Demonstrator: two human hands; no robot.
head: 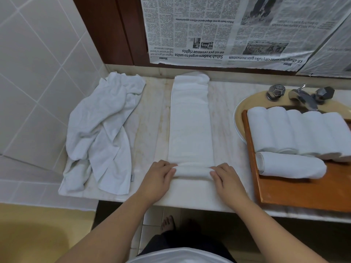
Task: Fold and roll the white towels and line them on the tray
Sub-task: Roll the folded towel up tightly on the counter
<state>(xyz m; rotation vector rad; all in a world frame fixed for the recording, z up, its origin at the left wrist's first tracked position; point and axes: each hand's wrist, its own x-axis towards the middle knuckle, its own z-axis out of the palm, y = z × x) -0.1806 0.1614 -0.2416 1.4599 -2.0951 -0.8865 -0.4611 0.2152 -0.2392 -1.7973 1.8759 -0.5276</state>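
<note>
A folded towel (190, 122) lies as a long strip across the middle of the bench (224, 103), running from the back edge toward the front edge. Its near end is rolled into a short roll (191, 171). The left hand (158, 176) holds the roll's left end, fingers curled onto it. The right hand (227, 177) holds the right end the same way. The roll lies between both hands. A tray (296, 192) sits at the bench's right end over the sink (239, 118), carrying rolled towels (296, 130) in a row, with one more roll (291, 165) lying crosswise in front. A crumpled towel (102, 133) lies at the left end.
</note>
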